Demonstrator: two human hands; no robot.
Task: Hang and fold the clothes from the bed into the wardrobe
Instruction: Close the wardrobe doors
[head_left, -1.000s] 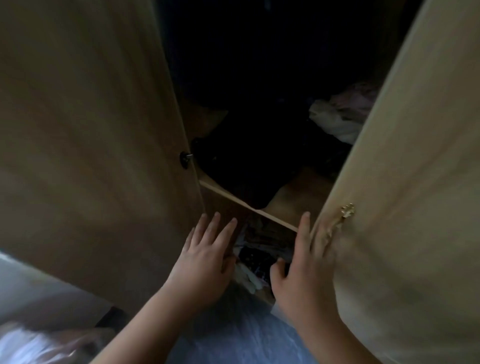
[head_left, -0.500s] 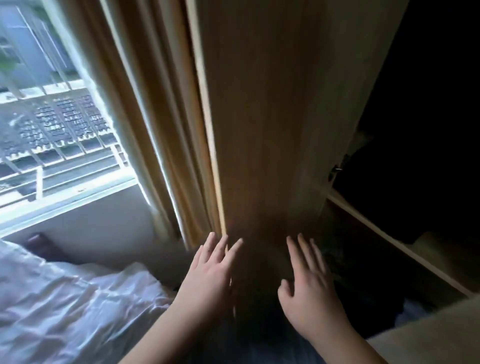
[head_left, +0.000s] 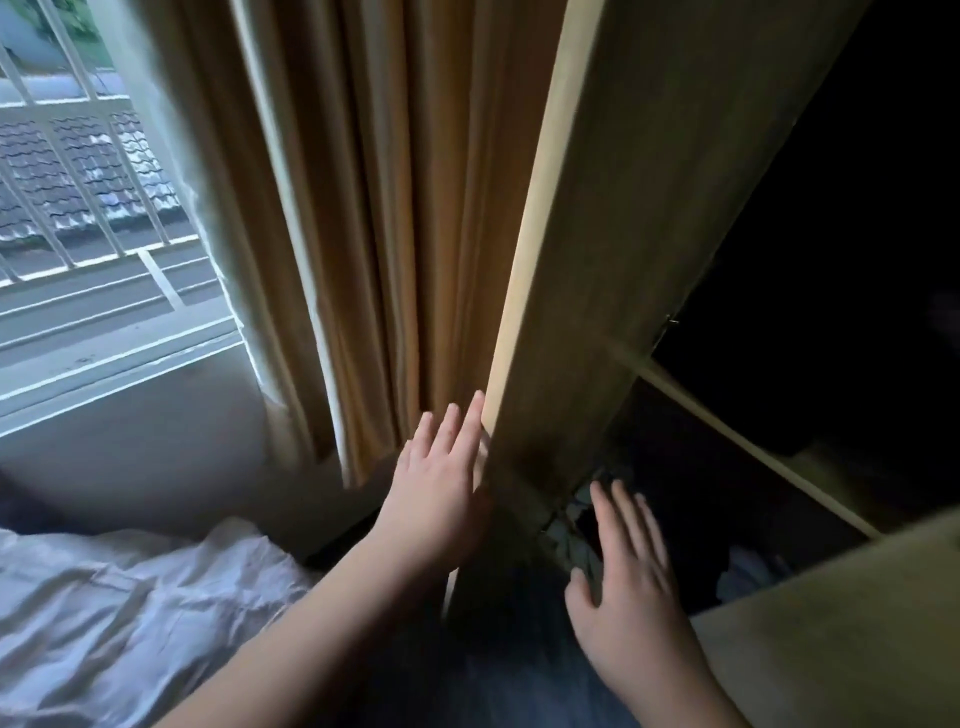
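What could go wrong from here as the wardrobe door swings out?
The left hand lies flat at the door edge, beside the curtain; fingers or fabric might get caught there. The wardrobe interior is very dark, so the right hand, hovering low, may reach in half blind.

A: Wardrobe door (head_left: 613, 260) by the left hand (head_left: 441, 483)?
B: Matt wood grain, paler smooth edge.
A: Further left?
B: Curtain (head_left: 374, 208), tan matt cloth, pleated. Bed sheet (head_left: 119, 613), white crumpled cloth.
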